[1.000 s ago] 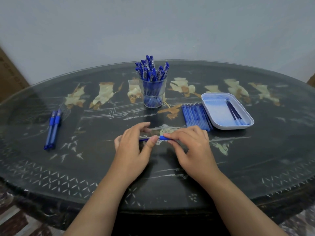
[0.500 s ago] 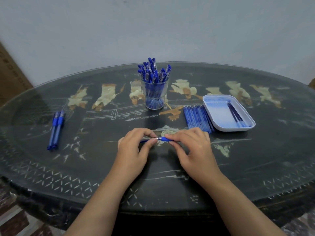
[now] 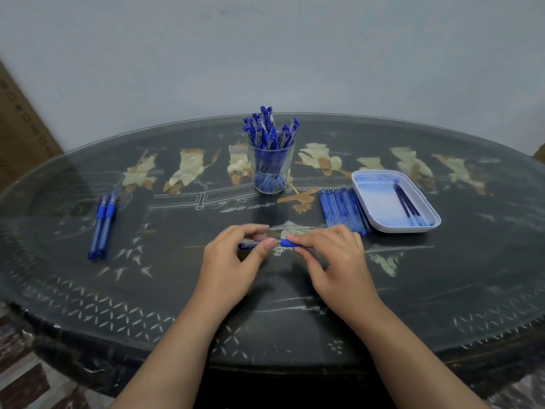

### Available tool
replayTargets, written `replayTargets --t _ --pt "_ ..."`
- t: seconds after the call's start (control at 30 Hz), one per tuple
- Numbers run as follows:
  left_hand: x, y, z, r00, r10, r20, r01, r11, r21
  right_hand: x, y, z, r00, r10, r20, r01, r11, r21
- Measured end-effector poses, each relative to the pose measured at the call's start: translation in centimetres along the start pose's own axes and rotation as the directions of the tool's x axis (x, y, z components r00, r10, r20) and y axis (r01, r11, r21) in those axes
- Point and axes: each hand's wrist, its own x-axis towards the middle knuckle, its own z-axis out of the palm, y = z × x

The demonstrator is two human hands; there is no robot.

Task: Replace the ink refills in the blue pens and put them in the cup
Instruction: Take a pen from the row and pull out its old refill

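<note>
A blue pen [image 3: 281,243] lies level just above the table's middle, held at both ends. My left hand [image 3: 236,258] pinches its barrel end between thumb and fingers. My right hand [image 3: 330,255] grips the blue grip end with curled fingers; the tip is hidden under them. Behind stands a clear cup [image 3: 270,169] filled with several capped blue pens. A row of several blue refills [image 3: 342,209] lies to the right of the cup. Two more blue pens [image 3: 103,225] lie side by side at the left.
A white tray [image 3: 380,202] holding a few dark refills [image 3: 410,205] sits at the right, next to the refill row. The dark oval glass-topped table [image 3: 295,320] bears pale inlaid figures. A brown cardboard box [image 3: 17,131] leans at the far left by the wall.
Both hands stayed on the pen and drew a little closer together along it. The camera tilted slightly, shifting the scene down.
</note>
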Motion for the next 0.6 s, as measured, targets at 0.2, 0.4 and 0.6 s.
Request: replayTargets --t 0.2,0.4,0.6 --pt "-0.04 -0.03 -0.16 1.000 0.003 -0.008 -0.003 1.000 0.004 -0.13 0.07 0.03 1.000 -0.009 0.002 0.009 1.000 -0.004" --pt "0.05 0.05 -0.13 0.996 -0.082 -0.018 0.082 0.997 -0.004 -0.13 0.10 0.00 1.000 -0.002 0.016 0.002 1.000 -0.004" --pt "0.04 0.15 -0.90 0.986 -0.164 -0.042 0.157 0.978 -0.138 -0.11 -0.03 -0.11 1.000 0.013 0.000 -0.013 1.000 -0.013"
